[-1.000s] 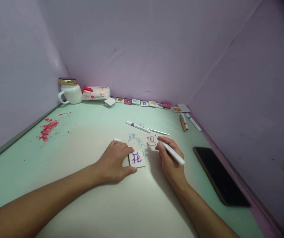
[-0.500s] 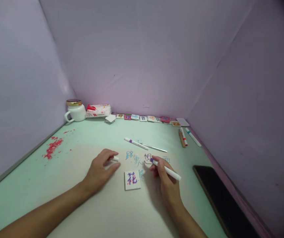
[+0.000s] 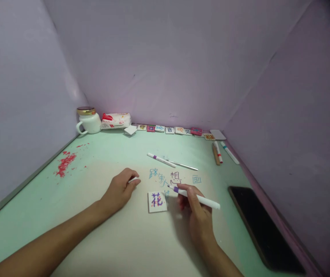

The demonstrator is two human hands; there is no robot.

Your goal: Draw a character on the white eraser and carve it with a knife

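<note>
My right hand (image 3: 199, 209) grips a white marker with a purple band (image 3: 202, 199), its uncapped tip pointing left just under the purple character 想 (image 3: 175, 177). Between the fingertips of my left hand (image 3: 121, 189) is a white marker cap (image 3: 134, 179), mostly covered by the fingers. A square white tile (image 3: 157, 202) lies flat between the two hands, bearing the character 花 in purple with red specks. Blue characters (image 3: 153, 173) are written on the tabletop (image 3: 104, 246) around it; the right hand hides part of the writing.
Beyond the hands lie another purple-banded marker (image 3: 161, 159) and a thin metal tool (image 3: 182, 165). A phone (image 3: 264, 227) rests at right, below several pens (image 3: 229, 152). Along the back wall stand a lidded white mug (image 3: 89, 121), a tissue pack (image 3: 116, 120) and several tiles (image 3: 169, 130).
The right hand's marker tip has moved off the character 想, down and left. My left fingers have closed more around the cap. The view has tilted slightly.
</note>
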